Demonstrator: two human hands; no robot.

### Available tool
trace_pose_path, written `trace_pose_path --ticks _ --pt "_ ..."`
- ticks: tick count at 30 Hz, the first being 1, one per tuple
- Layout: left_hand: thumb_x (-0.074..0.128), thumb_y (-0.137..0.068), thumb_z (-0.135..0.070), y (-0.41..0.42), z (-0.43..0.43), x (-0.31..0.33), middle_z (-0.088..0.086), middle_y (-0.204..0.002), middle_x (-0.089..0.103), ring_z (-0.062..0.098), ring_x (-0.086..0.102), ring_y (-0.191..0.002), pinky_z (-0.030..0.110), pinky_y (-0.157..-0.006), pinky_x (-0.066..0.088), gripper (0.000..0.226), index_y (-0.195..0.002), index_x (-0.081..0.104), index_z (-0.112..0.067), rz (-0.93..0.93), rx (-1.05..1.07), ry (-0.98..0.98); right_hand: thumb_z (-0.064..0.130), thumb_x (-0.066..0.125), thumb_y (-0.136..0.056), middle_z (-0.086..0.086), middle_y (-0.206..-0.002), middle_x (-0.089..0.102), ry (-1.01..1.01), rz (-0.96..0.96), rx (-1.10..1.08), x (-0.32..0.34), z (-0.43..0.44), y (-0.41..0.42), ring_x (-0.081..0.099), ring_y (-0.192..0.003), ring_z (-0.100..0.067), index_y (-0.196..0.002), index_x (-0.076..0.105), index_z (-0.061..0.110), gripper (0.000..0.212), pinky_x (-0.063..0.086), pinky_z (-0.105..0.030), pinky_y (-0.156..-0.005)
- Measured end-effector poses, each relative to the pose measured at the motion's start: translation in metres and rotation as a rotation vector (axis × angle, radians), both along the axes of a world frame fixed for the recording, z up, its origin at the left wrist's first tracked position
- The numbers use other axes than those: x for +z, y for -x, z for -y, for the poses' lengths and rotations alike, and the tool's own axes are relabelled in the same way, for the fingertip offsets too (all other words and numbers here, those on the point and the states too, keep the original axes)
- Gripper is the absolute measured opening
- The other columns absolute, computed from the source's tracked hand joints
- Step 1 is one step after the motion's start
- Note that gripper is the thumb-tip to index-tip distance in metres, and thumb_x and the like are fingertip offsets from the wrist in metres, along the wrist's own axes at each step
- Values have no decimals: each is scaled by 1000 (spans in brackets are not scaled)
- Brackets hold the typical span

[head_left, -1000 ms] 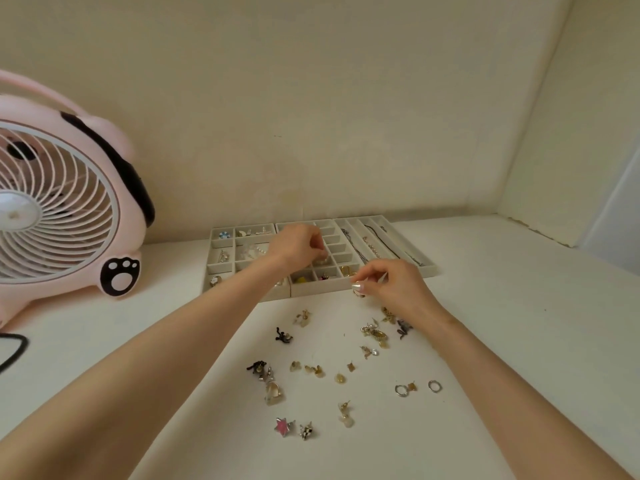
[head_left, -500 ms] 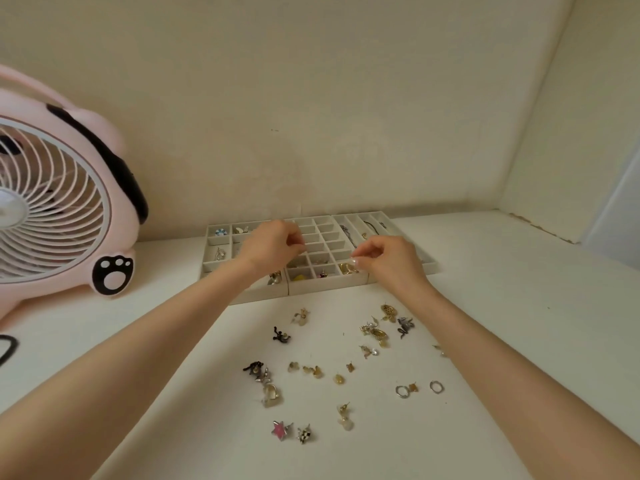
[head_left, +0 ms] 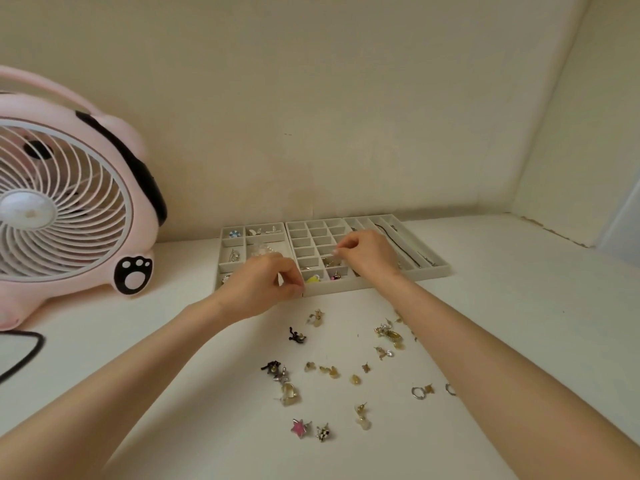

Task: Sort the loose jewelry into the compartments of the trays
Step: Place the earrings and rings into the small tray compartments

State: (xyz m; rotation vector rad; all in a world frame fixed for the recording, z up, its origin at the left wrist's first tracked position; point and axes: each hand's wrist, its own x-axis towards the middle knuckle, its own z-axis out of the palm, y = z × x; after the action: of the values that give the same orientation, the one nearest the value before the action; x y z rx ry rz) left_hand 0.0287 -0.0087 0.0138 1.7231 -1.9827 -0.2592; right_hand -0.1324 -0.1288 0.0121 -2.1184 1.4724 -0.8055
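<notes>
Two grey compartment trays stand side by side at the wall: the left tray (head_left: pixel 221 258) and the grid tray (head_left: pixel 433 271); some compartments hold pieces. My right hand (head_left: pixel 369 256) hovers over the grid tray's middle cells, thumb and forefinger pinched on a tiny piece that is hard to make out. My left hand (head_left: pixel 263 287) is at the trays' front edge with fingers curled closed; nothing shows in it. Loose jewelry lies in front of the trays: a black figure (head_left: pixel 297 336), a gold cluster (head_left: pixel 389 334), a clear heart (head_left: pixel 289 393), a pink star (head_left: pixel 299 427) and silver rings (head_left: pixel 419 392).
A pink table fan (head_left: pixel 65 209) stands at the left, close to the left tray. A black cord (head_left: pixel 24 355) loops at the left edge. Walls close off the back and the right side of the white table (head_left: pixel 519 323).
My left hand drew back from the tray's middle cells to its front edge. My right hand rose from the table in front of the tray to above the grid compartments.
</notes>
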Motion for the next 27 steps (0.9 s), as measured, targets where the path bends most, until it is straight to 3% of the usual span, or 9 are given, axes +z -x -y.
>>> trace_pose_path --ticks 6,9,12,16,21,27 --pt "70 -81 -19 3 -12 -3 -9 -85 62 11 52 -73 17 -67 40 8 -80 66 -26 -32 -83 -109 23 71 -79 11 -80 67 31 85 188 4 -24 26 61 -79 -9 -76 71 30 7 51 -35 -79" --pt "70 -81 -18 2 -12 -2 -12 -82 61 11 51 -72 18 -66 40 17 -77 62 -32 -27 -63 -115 16 72 -77 9 -85 70 -30 0 390 3 -43 30 60 -82 -7 -79 74 30 14 49 -35 -81" --pt "69 -82 -17 2 -11 -2 -12 -80 60 12 52 -72 21 -66 40 24 -74 58 -37 -25 -44 -95 13 73 -75 14 -84 64 -40 -132 534 1 -57 27 54 -76 1 -87 73 35 25 47 -27 -76" --pt "70 -81 -21 5 -12 -5 -12 -78 58 11 53 -74 22 -68 42 20 -75 57 -34 -26 -18 -102 24 77 -75 14 -91 61 15 -265 521 -4 -67 23 48 -72 2 -89 72 32 17 39 -21 -66" --pt "71 -80 -22 9 -11 -7 -12 -76 56 7 50 -70 18 -66 40 12 -79 60 -27 -20 1 -99 29 76 -76 10 -92 68 14 -236 459 -8 -64 30 58 -87 -7 -80 70 25 8 47 -28 -78" --pt "68 -82 -17 16 -8 -10 -14 -72 55 1 48 -63 9 -58 36 9 -81 62 -23 -40 21 -73 27 74 -75 13 -84 67 14 -173 378 -9 -55 42 59 -86 -4 -78 71 27 4 45 -23 -73"
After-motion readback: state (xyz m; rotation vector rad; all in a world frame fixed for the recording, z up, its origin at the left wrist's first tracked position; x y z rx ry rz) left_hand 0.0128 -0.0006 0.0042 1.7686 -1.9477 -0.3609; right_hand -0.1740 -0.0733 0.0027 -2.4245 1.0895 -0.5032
